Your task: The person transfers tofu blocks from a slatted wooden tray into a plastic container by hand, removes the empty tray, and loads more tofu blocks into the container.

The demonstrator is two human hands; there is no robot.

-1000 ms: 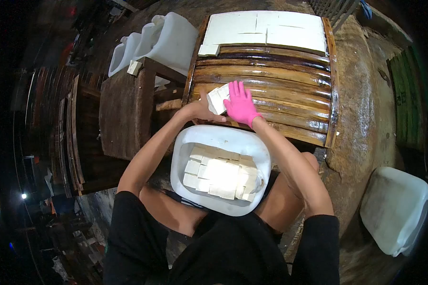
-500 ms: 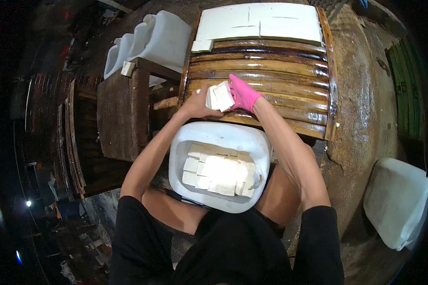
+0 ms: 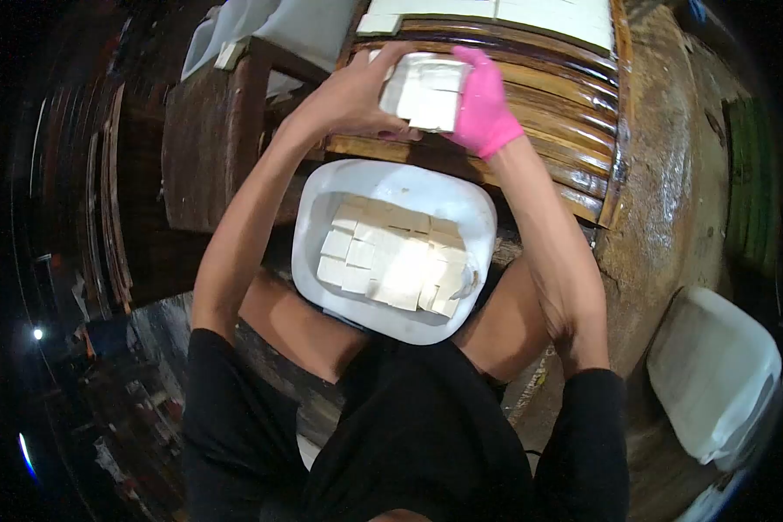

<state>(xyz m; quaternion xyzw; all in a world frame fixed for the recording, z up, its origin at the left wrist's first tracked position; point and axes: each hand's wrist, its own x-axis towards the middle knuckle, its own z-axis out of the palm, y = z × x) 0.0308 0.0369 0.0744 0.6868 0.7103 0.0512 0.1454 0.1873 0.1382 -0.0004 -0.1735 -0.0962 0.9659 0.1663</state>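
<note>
Between both hands is a small stack of white tofu blocks [image 3: 431, 94], held above the near edge of the slatted wooden table [image 3: 539, 104]. My left hand [image 3: 355, 94], bare, presses on the stack's left side with its fingers wrapped round it. On the opposite side my right hand [image 3: 485, 109], in a pink glove, closes against the tofu. Below them, between my legs, a white plastic tub [image 3: 308, 252] made from a cut container holds several rows of cut tofu pieces [image 3: 361, 254]. Bright light washes out part of those pieces.
A larger white tofu slab [image 3: 557, 17] lies at the table's far side, with a small piece [image 3: 379, 23] by its left corner. White plastic containers [image 3: 300, 35] stand at upper left beside a dark wooden stand [image 3: 202, 143]. Another container [image 3: 713, 365] rests at right.
My hands and the tofu stack now appear higher in view and larger. The tub and table have shifted up in the picture as the camera view moved.
</note>
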